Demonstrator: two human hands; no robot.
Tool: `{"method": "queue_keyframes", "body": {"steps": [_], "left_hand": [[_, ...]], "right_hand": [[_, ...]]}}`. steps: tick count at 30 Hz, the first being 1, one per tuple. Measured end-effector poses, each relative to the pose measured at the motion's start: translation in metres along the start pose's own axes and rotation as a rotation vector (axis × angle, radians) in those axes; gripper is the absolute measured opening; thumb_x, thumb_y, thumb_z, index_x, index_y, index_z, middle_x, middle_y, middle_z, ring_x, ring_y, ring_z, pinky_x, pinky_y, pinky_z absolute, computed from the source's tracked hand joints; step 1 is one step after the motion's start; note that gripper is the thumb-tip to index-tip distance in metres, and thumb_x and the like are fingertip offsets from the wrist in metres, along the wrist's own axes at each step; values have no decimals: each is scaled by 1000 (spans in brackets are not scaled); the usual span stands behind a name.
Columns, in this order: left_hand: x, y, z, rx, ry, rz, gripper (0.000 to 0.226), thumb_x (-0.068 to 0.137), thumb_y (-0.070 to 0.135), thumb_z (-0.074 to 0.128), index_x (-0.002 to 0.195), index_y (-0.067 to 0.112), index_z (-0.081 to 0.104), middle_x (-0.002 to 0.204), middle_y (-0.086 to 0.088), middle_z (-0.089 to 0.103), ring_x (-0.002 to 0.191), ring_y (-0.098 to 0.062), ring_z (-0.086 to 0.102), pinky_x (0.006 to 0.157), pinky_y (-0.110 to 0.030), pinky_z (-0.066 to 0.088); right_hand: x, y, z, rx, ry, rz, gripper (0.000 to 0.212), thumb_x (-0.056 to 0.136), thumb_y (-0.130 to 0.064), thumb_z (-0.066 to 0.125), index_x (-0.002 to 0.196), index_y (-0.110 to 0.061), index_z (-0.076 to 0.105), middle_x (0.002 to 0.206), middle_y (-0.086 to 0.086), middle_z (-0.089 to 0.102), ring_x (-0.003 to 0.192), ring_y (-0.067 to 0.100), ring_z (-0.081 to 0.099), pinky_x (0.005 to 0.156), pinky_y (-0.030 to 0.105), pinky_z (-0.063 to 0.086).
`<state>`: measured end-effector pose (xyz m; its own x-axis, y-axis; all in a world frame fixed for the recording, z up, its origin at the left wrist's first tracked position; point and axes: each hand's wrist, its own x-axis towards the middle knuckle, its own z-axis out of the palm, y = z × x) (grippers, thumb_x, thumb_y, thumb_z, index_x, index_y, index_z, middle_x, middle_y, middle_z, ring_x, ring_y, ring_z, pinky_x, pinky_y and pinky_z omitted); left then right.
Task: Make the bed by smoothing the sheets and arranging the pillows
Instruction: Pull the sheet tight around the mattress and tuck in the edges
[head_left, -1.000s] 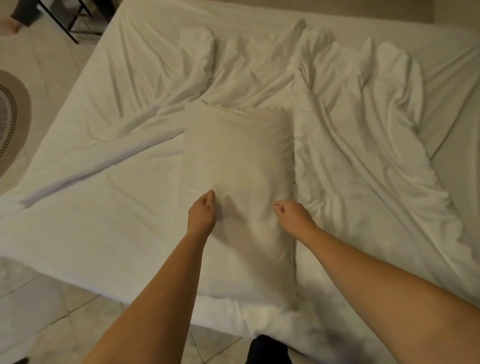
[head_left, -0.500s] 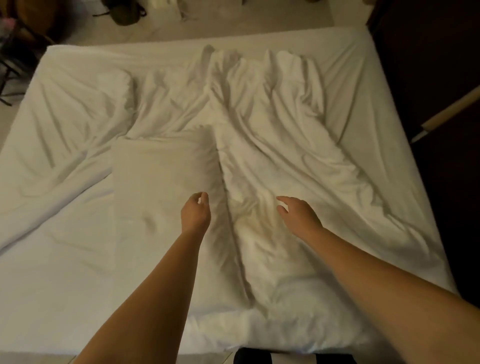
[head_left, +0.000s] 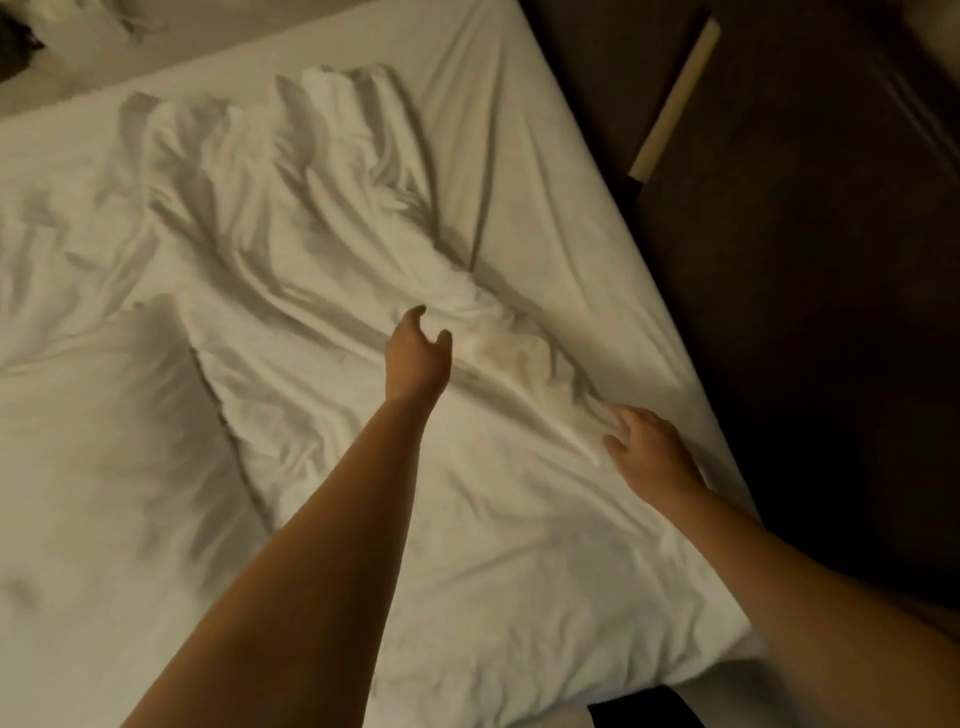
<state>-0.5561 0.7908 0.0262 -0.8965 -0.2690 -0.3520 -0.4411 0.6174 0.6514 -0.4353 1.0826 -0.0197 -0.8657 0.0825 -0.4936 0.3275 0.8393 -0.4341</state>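
Left hand (head_left: 418, 358) hovers open, fingers curled, over the rumpled white sheet (head_left: 332, 291); right hand (head_left: 649, 452) presses open on it near the bed (head_left: 571, 171) edge; pillow (head_left: 104, 415) lies left.

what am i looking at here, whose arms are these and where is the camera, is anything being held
There is no machine here. The camera sits on a person's head and looks forward and down, so the two bare arms reaching into the picture are the wearer's own. Below them is a bed with a white fitted sheet and a crumpled white duvet lying over it. A flatter pillow lies at the left. The left hand hovers open over the folds, holding nothing. The right hand rests on the duvet near the bed's right edge; whether its fingers pinch the cloth is too blurred to tell. The dark floor lies beyond.
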Motion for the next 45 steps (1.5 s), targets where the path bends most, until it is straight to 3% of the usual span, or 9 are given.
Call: {"method": "queue_keyframes", "body": {"steps": [5, 9, 17, 21, 26, 31, 37, 42, 45], "left_hand": [[43, 41, 98, 326, -120, 304, 59, 96, 30, 59, 153, 21, 43, 153, -10, 47, 143, -34, 39, 117, -46, 36], [54, 41, 138, 736, -313, 397, 61, 100, 62, 38, 156, 41, 34, 167, -3, 28, 156, -30, 14, 125, -53, 16], [46, -1, 81, 1158, -296, -251, 111, 82, 90, 1, 141, 14, 59, 146, -15, 56, 141, -37, 42, 119, -68, 6], [55, -17, 62, 1089, -262, -410, 113, 75, 95, 32, 155, 15, 33, 157, -15, 42, 146, -41, 34, 119, -70, 4], [78, -2, 89, 928, -112, 296, 77, 91, 24, 61, 160, 19, 27, 161, -13, 35, 147, -36, 33, 123, -52, 25], [107, -13, 97, 948, -208, -96, 103, 86, 80, 40, 158, 7, 27, 158, -18, 35, 143, -39, 37, 113, -51, 36], [112, -61, 65, 664, -34, -225, 72, 93, 42, 61, 139, -9, 39, 129, -26, 60, 122, -42, 59, 102, -47, 51], [131, -52, 38, 365, -53, -404, 44, 80, 44, 73, 92, 1, 70, 86, -18, 74, 73, -34, 74, 76, -47, 64], [145, -7, 44, 14, 34, -351, 30, 83, 38, 65, 95, 11, 74, 97, -18, 74, 71, -32, 74, 63, -50, 64]], "right_hand": [[24, 67, -7, -124, -155, 113, 80, 91, -51, 61, 157, -17, 32, 157, 9, 42, 142, 32, 41, 115, 45, 35], [12, 78, 5, -34, -210, -29, 62, 85, -47, 66, 140, -22, 59, 134, 11, 65, 120, 34, 62, 102, 39, 49], [-33, 72, 23, 19, -521, -259, 61, 89, -57, 50, 142, -73, 23, 148, -19, 43, 125, 15, 57, 98, 30, 51], [-38, 71, 21, 30, -466, -289, 62, 89, -58, 49, 145, -67, 24, 137, -22, 48, 113, 10, 62, 86, 24, 52], [-47, 69, 29, 44, -462, -385, 58, 90, -47, 46, 137, -76, 29, 133, -25, 50, 120, 2, 54, 92, 24, 51], [-56, 72, 33, 103, -419, -386, 62, 95, -37, 50, 142, -71, 29, 141, -34, 42, 125, -3, 47, 94, 12, 46], [-62, 77, 37, 36, -275, -199, 79, 92, -46, 59, 157, -53, 15, 139, -20, 55, 109, 8, 63, 80, 18, 52], [-59, 105, 33, -78, -197, 72, 55, 89, -52, 58, 139, -32, 57, 124, -4, 70, 111, 23, 67, 87, 33, 54], [-53, 124, 20, -180, -21, 143, 39, 86, -36, 73, 117, -12, 72, 103, 12, 75, 90, 36, 72, 73, 41, 57]]}}
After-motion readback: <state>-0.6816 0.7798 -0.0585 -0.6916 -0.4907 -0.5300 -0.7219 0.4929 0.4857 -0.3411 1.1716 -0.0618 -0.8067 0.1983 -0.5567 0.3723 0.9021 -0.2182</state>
